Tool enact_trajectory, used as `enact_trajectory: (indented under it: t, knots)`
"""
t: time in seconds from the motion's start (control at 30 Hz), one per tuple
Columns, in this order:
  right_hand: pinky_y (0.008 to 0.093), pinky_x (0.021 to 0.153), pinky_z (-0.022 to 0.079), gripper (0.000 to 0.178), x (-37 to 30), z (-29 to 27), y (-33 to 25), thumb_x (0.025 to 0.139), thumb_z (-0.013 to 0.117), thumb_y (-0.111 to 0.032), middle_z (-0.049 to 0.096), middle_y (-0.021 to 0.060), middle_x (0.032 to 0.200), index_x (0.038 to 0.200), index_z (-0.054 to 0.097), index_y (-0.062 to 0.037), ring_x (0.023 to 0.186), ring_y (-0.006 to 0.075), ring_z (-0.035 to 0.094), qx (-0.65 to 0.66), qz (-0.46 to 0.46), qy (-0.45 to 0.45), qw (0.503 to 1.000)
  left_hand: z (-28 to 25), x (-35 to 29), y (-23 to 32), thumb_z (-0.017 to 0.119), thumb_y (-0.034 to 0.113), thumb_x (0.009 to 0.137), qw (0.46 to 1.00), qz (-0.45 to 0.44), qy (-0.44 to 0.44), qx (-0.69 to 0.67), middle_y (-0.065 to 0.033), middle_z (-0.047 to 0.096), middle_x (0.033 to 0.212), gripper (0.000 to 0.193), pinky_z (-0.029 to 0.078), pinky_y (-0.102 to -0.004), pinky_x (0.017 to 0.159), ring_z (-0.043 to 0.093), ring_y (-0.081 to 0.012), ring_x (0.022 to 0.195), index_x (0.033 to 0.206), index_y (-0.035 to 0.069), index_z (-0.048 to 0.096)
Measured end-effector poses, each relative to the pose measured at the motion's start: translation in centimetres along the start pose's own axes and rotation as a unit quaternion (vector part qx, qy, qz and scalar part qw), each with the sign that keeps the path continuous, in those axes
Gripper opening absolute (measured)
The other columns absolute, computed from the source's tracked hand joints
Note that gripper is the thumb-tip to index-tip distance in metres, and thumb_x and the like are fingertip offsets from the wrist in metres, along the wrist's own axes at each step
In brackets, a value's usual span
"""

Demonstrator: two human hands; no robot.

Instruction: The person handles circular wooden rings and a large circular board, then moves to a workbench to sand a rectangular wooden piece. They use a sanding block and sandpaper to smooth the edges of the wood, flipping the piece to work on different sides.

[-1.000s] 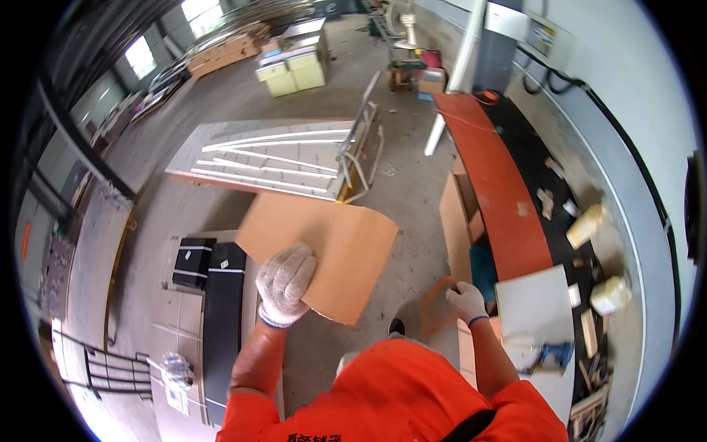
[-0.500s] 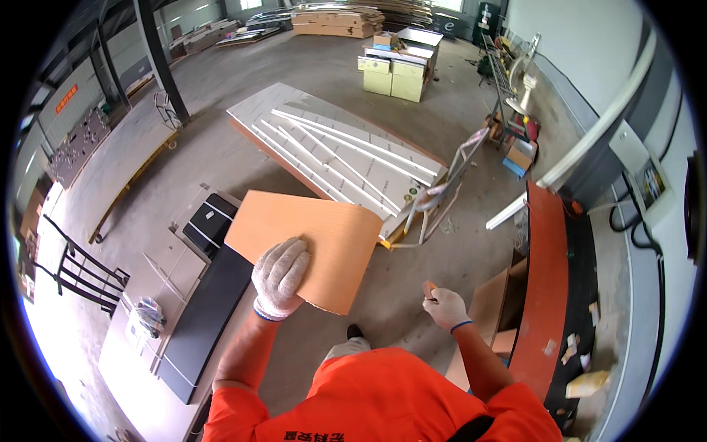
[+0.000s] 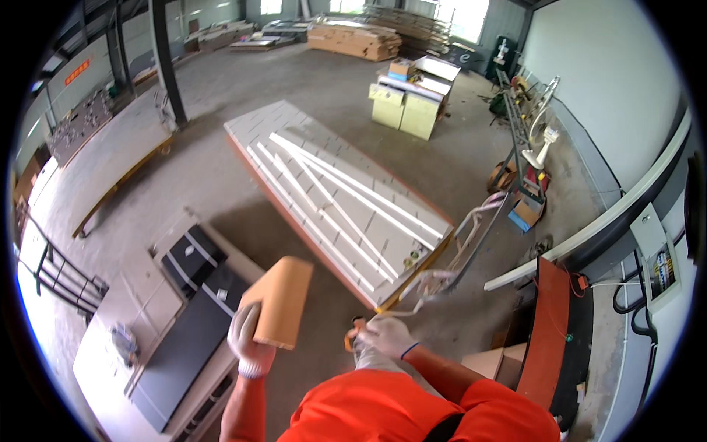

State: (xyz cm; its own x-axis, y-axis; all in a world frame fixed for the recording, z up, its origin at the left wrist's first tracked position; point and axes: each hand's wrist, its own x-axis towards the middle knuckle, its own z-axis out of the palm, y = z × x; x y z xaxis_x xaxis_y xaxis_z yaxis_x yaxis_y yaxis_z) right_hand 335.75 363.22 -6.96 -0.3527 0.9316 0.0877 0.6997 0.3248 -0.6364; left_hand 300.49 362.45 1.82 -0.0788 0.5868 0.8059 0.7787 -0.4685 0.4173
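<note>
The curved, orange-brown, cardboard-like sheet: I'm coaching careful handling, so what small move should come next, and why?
Perhaps slide the white-gloved left hand slightly toward the middle of the sheet: only that hand supports it, near its lower left edge, while the white-gloved right hand holds a small orange object I cannot identify.

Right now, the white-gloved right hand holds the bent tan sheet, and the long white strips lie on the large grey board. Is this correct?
Wrong hand: the head view shows the white-gloved left hand holding the bent tan sheet. The white strips do lie on the grey board.
</note>
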Motion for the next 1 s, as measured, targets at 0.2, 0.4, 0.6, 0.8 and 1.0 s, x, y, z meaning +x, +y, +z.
enact_trajectory:
  t: [0.2,0.4,0.6,0.8,1.0]
  knots:
    - [0.0509,0.090,0.058,0.037,19.5,-7.7,15.7,0.093,0.067,-0.043,0.079,0.0200,0.106,0.110,0.084,-0.0147,0.097,0.0409,0.076,-0.098,0.097,-0.141,0.980,7.2,0.8,-1.7,0.073,0.008,0.095,0.983,-0.177,0.039,-0.020,-0.0195,0.077,0.115,0.026,0.059,-0.0440,0.097,0.075,-0.0352,0.107,0.118,-0.003,0.075]
    - [0.0471,0.090,0.062,0.077,49.6,-50.1,19.1,0.085,0.087,-0.042,0.075,0.0318,0.119,0.134,0.057,0.0095,0.106,0.0437,0.076,-0.006,0.149,0.462,0.874,10.8,3.3,0.5,0.077,-0.006,0.093,0.861,-0.371,0.150,-0.313,-0.0161,0.071,0.130,0.041,0.060,-0.0436,0.099,0.070,-0.0298,0.115,0.133,-0.004,0.069]
    - [0.0525,0.082,0.058,0.041,53.7,-30.3,15.6,0.088,0.072,-0.041,0.073,0.0279,0.103,0.100,0.076,-0.0022,0.097,0.0403,0.074,-0.096,-0.060,0.089,0.990,13.5,6.9,3.6,0.074,0.012,0.101,0.910,-0.364,0.135,-0.146,-0.0182,0.075,0.120,0.028,0.059,-0.0427,0.097,0.071,-0.0301,0.110,0.124,-0.004,0.072]
    - [0.0391,0.107,0.052,0.067,37.2,-5.3,7.7,0.100,0.074,-0.049,0.070,0.0156,0.126,0.141,0.063,0.0024,0.121,0.0280,0.067,0.147,-0.007,-0.413,0.899,11.1,3.9,5.2,0.075,0.009,0.100,0.922,-0.306,0.176,-0.157,-0.0142,0.072,0.127,0.040,0.059,-0.0404,0.097,0.071,-0.0297,0.113,0.135,-0.006,0.066]
    - [0.0451,0.126,0.037,0.117,22.3,4.2,-9.9,0.085,0.080,-0.072,0.047,0.0300,0.164,0.164,0.037,0.0040,0.153,0.0406,0.046,0.152,-0.263,-0.383,0.872,-1.5,-4.1,10.1,0.081,0.023,0.095,0.880,-0.420,0.213,0.066,-0.0141,0.076,0.109,0.034,0.058,-0.0394,0.086,0.072,-0.0233,0.103,0.113,-0.005,0.075]
